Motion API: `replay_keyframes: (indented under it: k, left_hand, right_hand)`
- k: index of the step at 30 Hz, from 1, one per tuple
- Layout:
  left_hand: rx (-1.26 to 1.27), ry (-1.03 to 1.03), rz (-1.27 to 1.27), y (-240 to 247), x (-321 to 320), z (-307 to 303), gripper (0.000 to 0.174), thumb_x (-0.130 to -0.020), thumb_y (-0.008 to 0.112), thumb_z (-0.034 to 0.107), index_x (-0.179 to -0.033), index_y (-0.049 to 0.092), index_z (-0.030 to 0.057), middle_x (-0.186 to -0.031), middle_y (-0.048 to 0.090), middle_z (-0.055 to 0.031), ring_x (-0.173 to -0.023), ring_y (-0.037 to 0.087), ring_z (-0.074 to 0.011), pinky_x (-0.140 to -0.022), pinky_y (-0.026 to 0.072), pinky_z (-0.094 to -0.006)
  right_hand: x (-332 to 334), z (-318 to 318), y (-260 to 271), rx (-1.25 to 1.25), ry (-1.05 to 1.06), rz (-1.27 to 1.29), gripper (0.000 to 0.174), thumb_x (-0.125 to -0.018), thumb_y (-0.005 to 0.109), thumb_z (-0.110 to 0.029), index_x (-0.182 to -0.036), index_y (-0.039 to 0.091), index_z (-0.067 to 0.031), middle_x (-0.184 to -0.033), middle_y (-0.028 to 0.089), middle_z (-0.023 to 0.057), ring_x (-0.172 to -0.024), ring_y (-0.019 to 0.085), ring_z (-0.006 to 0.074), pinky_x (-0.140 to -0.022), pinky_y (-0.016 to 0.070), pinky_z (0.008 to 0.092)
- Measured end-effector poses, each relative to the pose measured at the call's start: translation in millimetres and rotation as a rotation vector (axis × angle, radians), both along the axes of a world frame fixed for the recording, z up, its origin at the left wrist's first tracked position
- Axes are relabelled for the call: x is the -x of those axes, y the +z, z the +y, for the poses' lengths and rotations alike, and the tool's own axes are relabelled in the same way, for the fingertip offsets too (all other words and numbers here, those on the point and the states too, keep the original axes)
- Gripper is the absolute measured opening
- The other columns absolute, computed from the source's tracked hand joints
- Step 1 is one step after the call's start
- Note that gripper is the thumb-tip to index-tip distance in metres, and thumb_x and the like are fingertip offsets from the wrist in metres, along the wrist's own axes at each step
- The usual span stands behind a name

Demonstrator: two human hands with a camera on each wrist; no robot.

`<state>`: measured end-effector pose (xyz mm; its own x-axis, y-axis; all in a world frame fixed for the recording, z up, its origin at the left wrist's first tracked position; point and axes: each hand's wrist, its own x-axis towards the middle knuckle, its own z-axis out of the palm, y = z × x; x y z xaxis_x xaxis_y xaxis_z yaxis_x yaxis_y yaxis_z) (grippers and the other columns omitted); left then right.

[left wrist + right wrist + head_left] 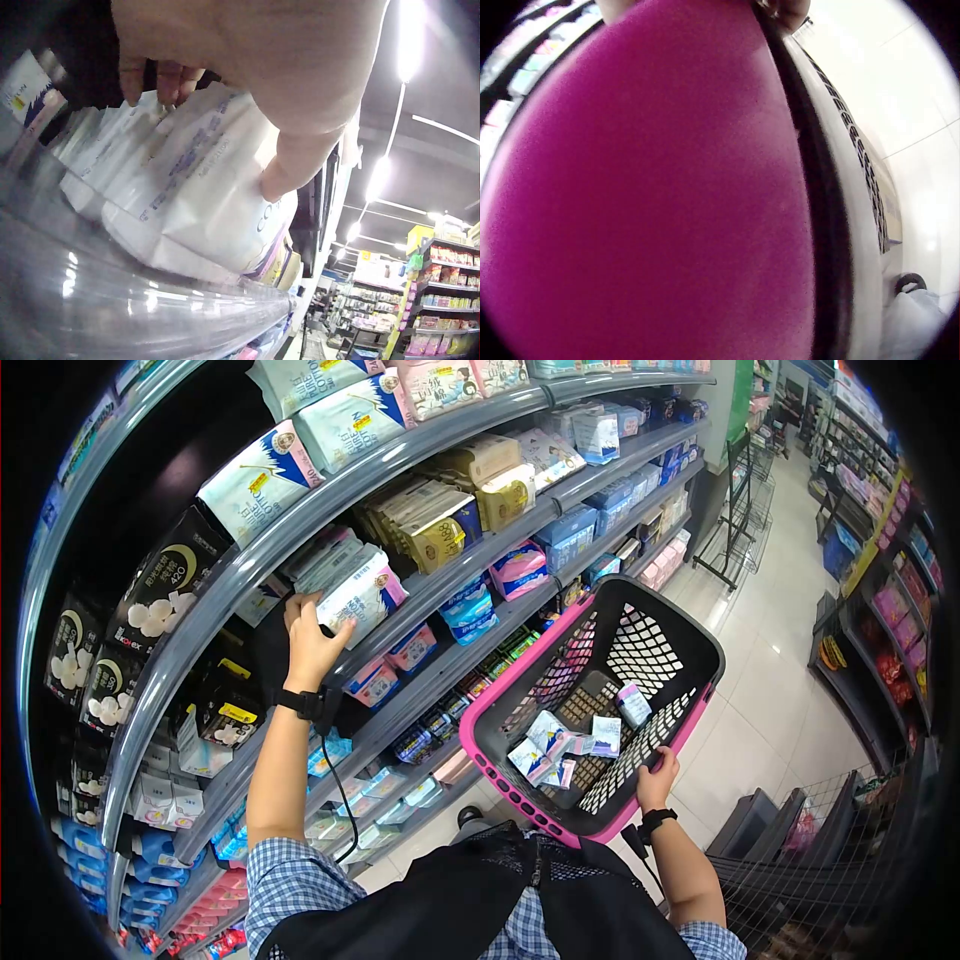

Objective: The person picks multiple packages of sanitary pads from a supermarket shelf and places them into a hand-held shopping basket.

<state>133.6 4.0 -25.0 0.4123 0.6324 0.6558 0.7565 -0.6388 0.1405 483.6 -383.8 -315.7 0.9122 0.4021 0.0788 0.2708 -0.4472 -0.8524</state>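
Note:
My left hand [312,638] holds a white pack of sanitary pads [360,596] at the front of a shelf row. In the left wrist view the thumb presses the printed face of this pack [214,180], while the fingers reach over its top edge; similar packs stand right behind it. With my right hand [657,780] I grip the pink-edged rim of a black shopping basket [692,635] in front of my body. Several small white packs [548,738] lie loosely inside. The basket's pink handle [667,187] fills most of the right wrist view.
Curved shelf edges [440,580] run along the left, with packs above and below the held one. Gold packs [440,530] stand beside it. A black wire rack [735,510] stands past the basket. More shelving [870,660] lines the right side of the tiled aisle [770,660].

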Motion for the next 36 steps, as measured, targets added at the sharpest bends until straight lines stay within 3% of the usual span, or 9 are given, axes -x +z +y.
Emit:
replay_keyframes:
  k: [10, 12, 18, 20, 21, 24, 28, 31, 36]
  left_hand:
    - [0.049, -0.095, -0.138, -5, -3, -9, 0.06, -0.055, 0.077, 0.014, -0.105, 0.045, 0.003, -0.104, 0.044, -0.0199, -0.097, 0.046, -0.0379, -0.083, 0.0412, -0.041]
    - [-0.129, -0.202, -0.098, -5, -6, -17, 0.06, -0.053, 0.077, 0.013, -0.103, 0.045, 0.0056, -0.102, 0.04, -0.0174, -0.094, 0.046, -0.035, -0.081, 0.0416, -0.0392]
    - [-0.284, -0.408, -0.101, 24, -30, -61, 0.06, -0.048, 0.072, 0.004, -0.104, 0.051, 0.0065, -0.1, 0.04, -0.0151, -0.091, 0.045, -0.0306, -0.078, 0.0417, -0.0369]
    - [-0.152, -0.462, -0.03, 45, -46, -84, 0.059, -0.05, 0.07, 0.006, -0.105, 0.051, 0.0056, -0.101, 0.041, -0.0157, -0.092, 0.046, -0.0309, -0.08, 0.0414, -0.0367]
    - [0.112, -0.607, 0.045, 52, -60, -101, 0.057, -0.052, 0.068, 0.011, -0.106, 0.051, 0.0048, -0.102, 0.041, -0.0164, -0.093, 0.047, -0.0313, -0.082, 0.0411, -0.0362]
    - [0.386, -0.859, 0.253, 26, -86, -122, 0.06, -0.052, 0.068, 0.015, -0.109, 0.052, 0.005, -0.104, 0.042, -0.0173, -0.096, 0.048, -0.0326, -0.085, 0.0411, -0.0362]
    - [0.385, -1.082, 0.463, -48, -135, -144, 0.066, -0.056, 0.067, 0.01, -0.119, 0.05, 0.0112, -0.115, 0.041, -0.0192, -0.106, 0.045, -0.0356, -0.092, 0.038, -0.0399]
    - [0.197, -0.957, 0.348, -73, -173, -146, 0.077, -0.061, 0.07, 0.008, -0.131, 0.038, 0.0179, -0.126, 0.035, -0.02, -0.118, 0.035, -0.0367, -0.099, 0.0314, -0.0457]
    - [0.203, -0.886, 0.528, -79, -159, -137, 0.077, -0.063, 0.074, 0.02, -0.131, 0.038, 0.0184, -0.134, 0.03, -0.0168, -0.126, 0.028, -0.035, -0.104, 0.0241, -0.0475]
  right_hand:
    - [0, 0, 3, 0.01, 0.001, -0.03, 0.044, -0.064, 0.055, 0.003, -0.106, 0.047, -0.0073, -0.111, 0.039, 0.0171, -0.105, 0.042, 0.0345, -0.095, 0.0349, 0.0369]
    - [3, 1, 9, 0.013, -0.002, 0.004, 0.044, -0.064, 0.055, 0.003, -0.106, 0.047, -0.0072, -0.111, 0.039, 0.0174, -0.106, 0.042, 0.0347, -0.095, 0.0352, 0.0368]
    - [3, 2, 3, 0.015, -0.029, -0.016, 0.045, -0.064, 0.059, -0.001, -0.107, 0.047, -0.0083, -0.112, 0.038, 0.0195, -0.106, 0.042, 0.037, -0.095, 0.035, 0.0381]
    - [3, 2, 5, 0.018, -0.029, -0.018, 0.045, -0.064, 0.059, -0.001, -0.107, 0.048, -0.0082, -0.112, 0.038, 0.0203, -0.107, 0.041, 0.0374, -0.095, 0.0352, 0.038]
    - [1, -3, 2, 0.012, -0.03, -0.003, 0.045, -0.064, 0.058, -0.001, -0.108, 0.048, -0.0082, -0.113, 0.038, 0.0207, -0.108, 0.041, 0.0377, -0.095, 0.0351, 0.0382]
    - [3, -2, 6, 0.026, -0.038, 0.002, 0.046, -0.065, 0.058, -0.001, -0.109, 0.047, -0.0078, -0.115, 0.037, 0.0217, -0.109, 0.04, 0.0386, -0.096, 0.035, 0.0386]
    - [1, 2, 6, 0.007, -0.03, 0.028, 0.044, -0.066, 0.058, -0.002, -0.108, 0.048, -0.0082, -0.117, 0.036, 0.0214, -0.109, 0.04, 0.0389, -0.095, 0.0354, 0.0385]
    - [3, 1, 8, 0.012, -0.032, 0.028, 0.043, -0.066, 0.057, -0.003, -0.108, 0.048, -0.0096, -0.117, 0.036, 0.0214, -0.108, 0.041, 0.039, -0.095, 0.0364, 0.0377]
    - [-1, -1, 6, 0.0, -0.042, 0.041, 0.044, -0.065, 0.058, -0.002, -0.108, 0.048, -0.0102, -0.117, 0.035, 0.0219, -0.11, 0.04, 0.0398, -0.095, 0.0359, 0.0385]
